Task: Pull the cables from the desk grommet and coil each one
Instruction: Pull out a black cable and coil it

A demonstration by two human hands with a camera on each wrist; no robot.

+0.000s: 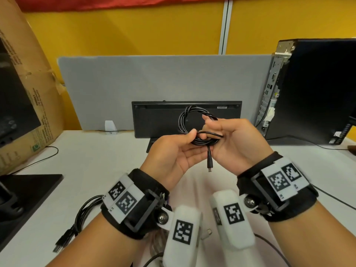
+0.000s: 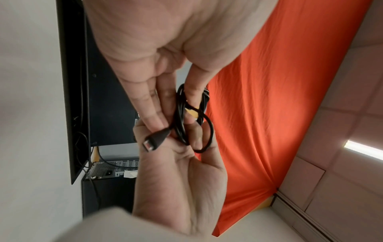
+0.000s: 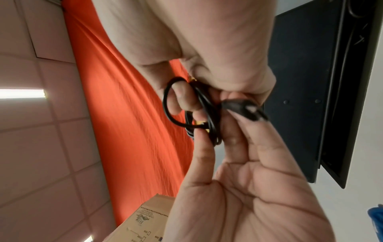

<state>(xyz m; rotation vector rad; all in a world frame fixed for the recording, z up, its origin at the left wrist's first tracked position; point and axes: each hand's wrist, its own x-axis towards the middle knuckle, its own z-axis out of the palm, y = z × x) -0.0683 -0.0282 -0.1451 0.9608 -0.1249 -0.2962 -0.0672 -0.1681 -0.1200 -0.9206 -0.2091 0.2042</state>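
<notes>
A thin black cable (image 1: 185, 120), wound into a small coil, is held up above the white desk (image 1: 96, 160) between both hands. My left hand (image 1: 196, 142) pinches the bottom of the coil, thumb on top and fingers beneath. My right hand (image 1: 212, 128) grips the coil's right side, with one loop running round its thumb. The cable's small plug (image 1: 209, 161) hangs down between the palms. In the left wrist view the cable (image 2: 182, 114) and plug (image 2: 154, 139) sit between the fingers of both hands. The right wrist view shows the coil (image 3: 209, 117) and a blurred plug (image 3: 244, 109). No grommet is in view.
Another coiled black cable (image 1: 86, 214) lies on the desk at the near left, and a white plug (image 1: 207, 233) lies between my wrists. A black keyboard (image 1: 154, 120) leans on the grey divider. A computer tower (image 1: 308, 89) stands right, a cardboard box (image 1: 28, 93) left.
</notes>
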